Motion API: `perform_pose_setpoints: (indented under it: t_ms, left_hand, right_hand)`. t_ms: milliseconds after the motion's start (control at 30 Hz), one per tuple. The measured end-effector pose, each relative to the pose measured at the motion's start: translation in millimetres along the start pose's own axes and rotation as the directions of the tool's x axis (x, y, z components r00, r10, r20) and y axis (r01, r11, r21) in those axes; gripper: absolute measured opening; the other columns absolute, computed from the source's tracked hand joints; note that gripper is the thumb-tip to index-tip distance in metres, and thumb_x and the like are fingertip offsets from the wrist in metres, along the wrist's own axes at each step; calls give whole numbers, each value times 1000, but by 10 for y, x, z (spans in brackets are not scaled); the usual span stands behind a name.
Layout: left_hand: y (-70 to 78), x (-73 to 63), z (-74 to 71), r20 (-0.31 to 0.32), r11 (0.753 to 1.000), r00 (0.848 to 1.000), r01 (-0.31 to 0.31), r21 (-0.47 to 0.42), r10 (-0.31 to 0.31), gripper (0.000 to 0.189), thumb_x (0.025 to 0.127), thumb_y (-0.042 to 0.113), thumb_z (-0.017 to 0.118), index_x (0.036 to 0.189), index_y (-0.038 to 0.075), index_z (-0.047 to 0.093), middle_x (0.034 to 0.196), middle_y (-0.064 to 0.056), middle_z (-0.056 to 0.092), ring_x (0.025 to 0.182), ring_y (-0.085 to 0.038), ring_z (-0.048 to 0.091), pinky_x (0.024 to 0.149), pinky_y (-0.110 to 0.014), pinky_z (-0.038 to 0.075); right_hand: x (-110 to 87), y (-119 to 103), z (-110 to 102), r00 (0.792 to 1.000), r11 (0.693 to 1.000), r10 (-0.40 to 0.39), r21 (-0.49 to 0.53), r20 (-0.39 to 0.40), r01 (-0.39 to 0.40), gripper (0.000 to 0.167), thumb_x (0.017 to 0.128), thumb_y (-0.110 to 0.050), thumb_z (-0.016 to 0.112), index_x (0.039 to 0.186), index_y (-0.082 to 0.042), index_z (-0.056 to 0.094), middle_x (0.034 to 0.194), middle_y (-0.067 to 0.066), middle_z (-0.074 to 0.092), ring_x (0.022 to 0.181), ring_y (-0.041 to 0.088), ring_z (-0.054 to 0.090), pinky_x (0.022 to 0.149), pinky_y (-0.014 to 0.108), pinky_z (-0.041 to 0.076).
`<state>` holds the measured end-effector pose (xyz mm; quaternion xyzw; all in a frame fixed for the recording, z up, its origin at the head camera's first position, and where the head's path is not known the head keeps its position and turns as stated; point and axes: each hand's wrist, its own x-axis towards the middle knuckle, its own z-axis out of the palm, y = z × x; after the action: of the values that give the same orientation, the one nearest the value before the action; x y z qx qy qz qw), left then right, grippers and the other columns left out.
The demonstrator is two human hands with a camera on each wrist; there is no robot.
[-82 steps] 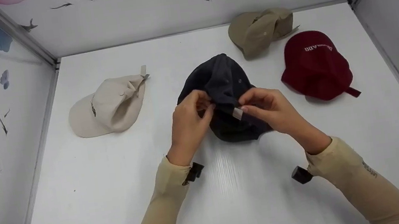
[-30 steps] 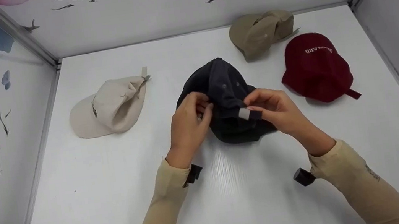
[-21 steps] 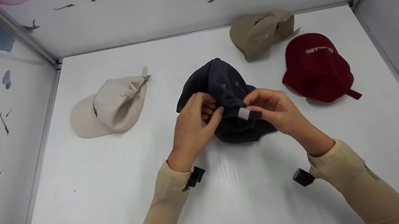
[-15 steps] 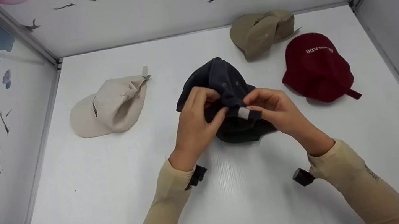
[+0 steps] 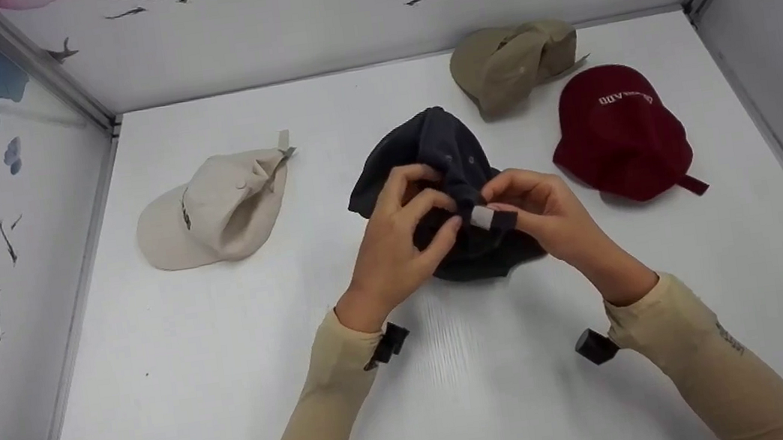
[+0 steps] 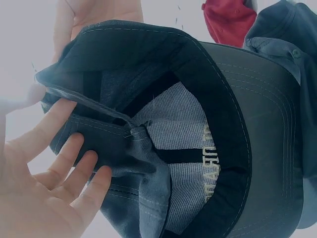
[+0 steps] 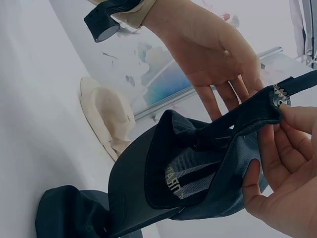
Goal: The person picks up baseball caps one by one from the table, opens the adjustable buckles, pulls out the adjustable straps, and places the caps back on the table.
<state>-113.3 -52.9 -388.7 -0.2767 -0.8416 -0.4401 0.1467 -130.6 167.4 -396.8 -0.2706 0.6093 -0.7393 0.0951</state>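
Both hands are at a navy baseball cap (image 6: 124,148), held inside-up above the table, its pale mesh lining and reversed lettering showing in the wrist views. My right hand (image 5: 549,210) pinches its back strap beside the metal buckle (image 7: 281,96); the dark strap end (image 7: 303,83) sticks out past the fingers. My left hand (image 5: 399,249) grips the back edge, thumb on one side, fingertips (image 6: 69,105) on the other, close to the buckle. Beneath the held cap's brim sits a second dark cap (image 7: 67,210), mostly hidden by it in the head view.
On the white table (image 5: 232,385) a beige cap (image 5: 230,203) lies at the left. A khaki cap (image 5: 508,68) lies at the back right, with a dark red cap (image 5: 623,136) just in front of it. White printed panels (image 5: 335,23) enclose the back and sides.
The left hand has slid right along the cap's back edge toward the buckle, its fingers spreading. The strap end now sticks out at the right hand. The other caps have stayed put.
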Motion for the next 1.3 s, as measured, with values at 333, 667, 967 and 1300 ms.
perform_pose_setpoints:
  t_ms: [333,667,967,1300]
  left_hand:
    - [6,3,-60,18,998,999,30,-59,-29,11,96,19,65,93,9,63,96,-3,62,93,-17,56,90,-36,43]
    - [1,10,-147,35,963,999,38,-266,-30,6,94,10,66,92,4,65,83,-5,66,77,-10,58,71,-27,49]
    - [5,-3,-185,24,963,998,59,-265,-54,5,93,9,66,95,5,68,89,-5,66,81,-10,59,74,-26,51]
    - [-54,-15,-192,-49,979,995,72,-191,-83,4,93,6,62,93,6,66,90,-5,65,79,-10,59,71,-34,52]
  right_hand:
    - [-10,-13,-10,998,999,29,-39,-48,-30,24,95,2,60,101,-19,69,95,-12,70,85,1,62,79,16,52]
    - [-6,-27,-24,998,999,34,-22,-58,-36,28,94,6,57,100,-18,70,94,-11,69,85,2,62,80,17,52]
    - [-13,-10,-54,996,998,50,-40,-80,-53,25,91,6,60,98,-17,70,93,-10,70,88,5,62,83,20,51]
    - [-31,-29,-83,997,999,46,-1,-68,-46,20,96,2,59,100,-14,70,94,-9,70,86,3,62,81,20,51]
